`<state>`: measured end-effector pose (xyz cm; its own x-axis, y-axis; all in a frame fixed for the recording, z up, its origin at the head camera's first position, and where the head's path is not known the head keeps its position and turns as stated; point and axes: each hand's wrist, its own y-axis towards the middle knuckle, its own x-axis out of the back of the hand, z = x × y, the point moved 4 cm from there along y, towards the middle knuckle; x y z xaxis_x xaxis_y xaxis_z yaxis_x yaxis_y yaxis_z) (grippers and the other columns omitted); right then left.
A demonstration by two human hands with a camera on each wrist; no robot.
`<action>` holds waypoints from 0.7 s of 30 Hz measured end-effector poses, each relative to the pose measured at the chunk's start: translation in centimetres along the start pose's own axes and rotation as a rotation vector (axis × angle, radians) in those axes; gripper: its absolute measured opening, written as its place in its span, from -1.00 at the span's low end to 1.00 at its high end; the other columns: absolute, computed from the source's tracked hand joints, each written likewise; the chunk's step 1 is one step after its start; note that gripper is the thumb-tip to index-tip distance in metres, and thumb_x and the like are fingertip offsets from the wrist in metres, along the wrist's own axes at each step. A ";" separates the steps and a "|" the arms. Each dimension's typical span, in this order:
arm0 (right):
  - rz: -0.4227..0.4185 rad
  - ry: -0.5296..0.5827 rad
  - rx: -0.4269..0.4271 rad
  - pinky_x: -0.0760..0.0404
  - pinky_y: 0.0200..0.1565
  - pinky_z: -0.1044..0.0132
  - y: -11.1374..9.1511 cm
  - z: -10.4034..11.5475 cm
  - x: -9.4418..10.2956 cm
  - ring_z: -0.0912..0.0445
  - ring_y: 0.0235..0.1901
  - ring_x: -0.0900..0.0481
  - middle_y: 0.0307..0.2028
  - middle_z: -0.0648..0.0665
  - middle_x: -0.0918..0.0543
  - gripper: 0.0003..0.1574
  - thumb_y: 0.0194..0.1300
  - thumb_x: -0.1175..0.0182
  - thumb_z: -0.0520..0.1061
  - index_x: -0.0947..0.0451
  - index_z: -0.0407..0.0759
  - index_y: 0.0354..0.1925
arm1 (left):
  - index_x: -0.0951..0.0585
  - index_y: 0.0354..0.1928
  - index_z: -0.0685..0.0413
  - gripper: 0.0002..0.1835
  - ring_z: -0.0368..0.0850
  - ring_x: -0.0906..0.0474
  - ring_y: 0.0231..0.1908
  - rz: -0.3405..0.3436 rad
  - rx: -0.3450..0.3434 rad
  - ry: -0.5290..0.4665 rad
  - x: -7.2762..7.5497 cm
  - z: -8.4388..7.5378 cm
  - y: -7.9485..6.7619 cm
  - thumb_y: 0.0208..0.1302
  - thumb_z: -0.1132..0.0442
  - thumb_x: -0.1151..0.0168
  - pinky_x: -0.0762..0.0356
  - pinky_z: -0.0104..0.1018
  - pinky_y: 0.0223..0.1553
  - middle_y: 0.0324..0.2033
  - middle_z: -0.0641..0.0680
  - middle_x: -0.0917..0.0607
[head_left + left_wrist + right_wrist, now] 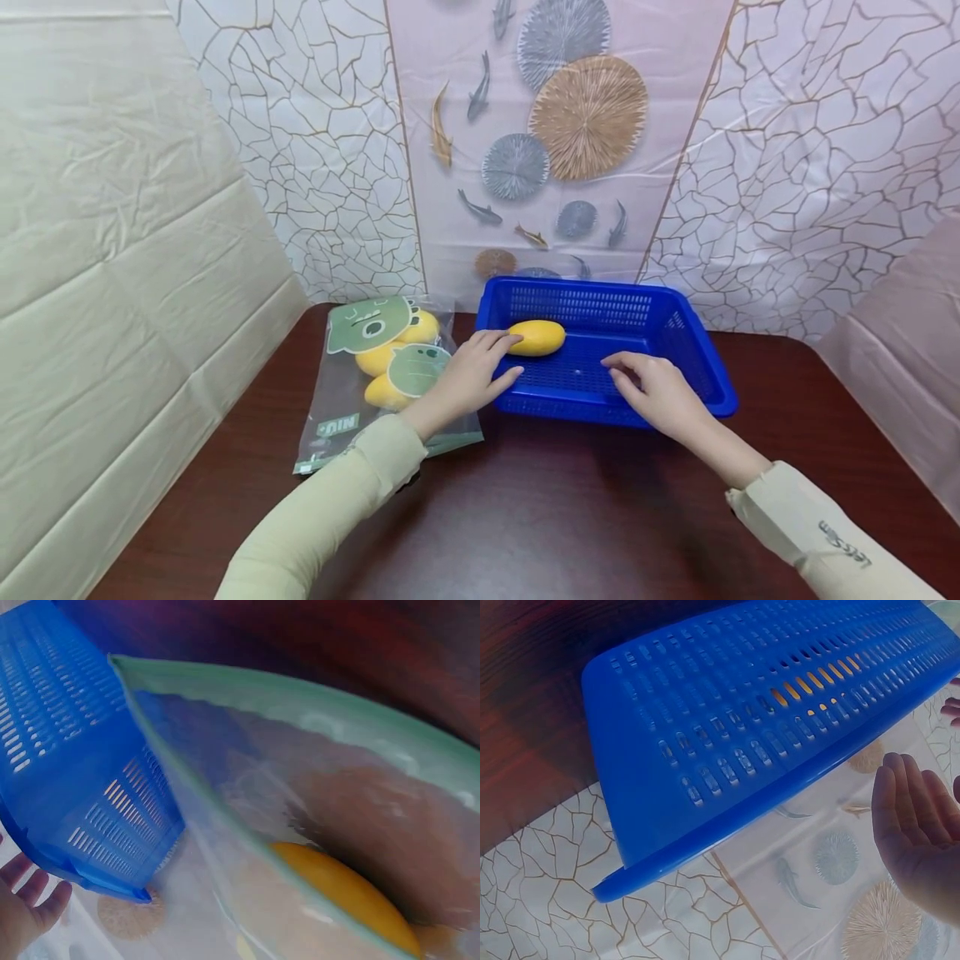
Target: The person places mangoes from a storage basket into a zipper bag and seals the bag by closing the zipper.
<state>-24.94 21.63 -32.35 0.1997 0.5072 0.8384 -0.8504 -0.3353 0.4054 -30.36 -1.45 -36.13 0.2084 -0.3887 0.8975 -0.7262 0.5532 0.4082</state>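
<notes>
A yellow mango [540, 337] lies at the left end of a blue plastic basket [600, 286]. Over the basket's left rim reaches my left hand [468, 375], its fingers loosely extended. Its fingertips overlap the mango's left end in the head view; whether they touch is unclear. My right hand [656, 392] hovers above the basket's front right part, fingers slightly bent and holding nothing. Left of the basket, a clear zip bag [330, 408] with green cartoon prints contains several mangoes [378, 358]. The left wrist view shows a mango [337, 889] inside the bag's gaping mouth.
Everything stands on a dark reddish-brown table [555, 508]. Behind the basket hangs a patterned cloth backdrop [480, 233]. A pale padded panel [135, 292] borders the left side, and pinkish cloth [907, 358] borders the right.
</notes>
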 end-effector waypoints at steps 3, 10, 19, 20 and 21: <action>0.003 0.001 -0.002 -0.36 -0.49 0.38 0.2 0.0 0.0 0.22 -0.56 -0.36 -0.35 -0.14 -0.69 -0.76 0.29 -0.08 -0.29 -0.62 -0.27 -0.12 | -0.35 0.30 -0.07 -0.48 0.04 -0.28 0.28 0.050 0.020 -0.020 -0.4 0.0 0.8 0.37 -0.08 0.00 -0.31 -0.02 0.26 0.27 0.12 -0.41; 0.013 0.004 -0.010 -0.36 -0.49 0.37 0.4 0.0 0.0 0.20 -0.56 -0.37 -0.33 -0.17 -0.69 -0.75 0.30 -0.07 -0.27 -0.61 -0.29 -0.11 | -0.30 0.33 -0.07 -0.44 0.08 -0.19 0.34 0.102 0.032 -0.039 -1.0 0.1 2.1 0.35 -0.05 -0.04 -0.30 0.05 0.26 0.33 0.14 -0.31; 0.051 0.011 -0.041 -0.26 -0.60 0.38 0.5 -0.2 0.0 0.24 -0.68 -0.22 -0.63 -0.01 -0.42 -0.73 0.33 -0.04 -0.26 -0.58 -0.30 -0.06 | -0.20 0.39 -0.15 -0.38 0.15 -0.02 0.42 0.192 0.078 -0.025 -2.1 1.0 3.0 0.34 -0.12 -0.02 -0.14 0.12 0.33 0.41 0.13 -0.17; 0.050 0.009 -0.038 -0.25 -0.60 0.38 0.6 -0.1 0.1 0.24 -0.69 -0.21 -0.64 0.00 -0.40 -0.73 0.33 -0.04 -0.26 -0.58 -0.30 -0.06 | -0.20 0.39 -0.15 -0.38 0.15 0.00 0.43 0.201 0.086 -0.025 -2.2 1.1 3.0 0.34 -0.11 -0.02 -0.11 0.12 0.35 0.41 0.13 -0.17; 0.045 0.006 -0.034 -0.25 -0.60 0.38 0.6 -0.1 0.1 0.24 -0.68 -0.21 -0.64 0.01 -0.40 -0.73 0.33 -0.04 -0.26 -0.58 -0.30 -0.06 | -0.21 0.38 -0.15 -0.38 0.16 0.03 0.43 0.209 0.094 -0.022 -2.3 1.2 3.0 0.34 -0.11 -0.03 -0.07 0.11 0.36 0.41 0.13 -0.16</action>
<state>-25.50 21.60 -32.06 0.1576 0.4970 0.8533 -0.8746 -0.3310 0.3543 -33.75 0.21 -37.15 0.0332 -0.2897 0.9566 -0.8103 0.5525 0.1954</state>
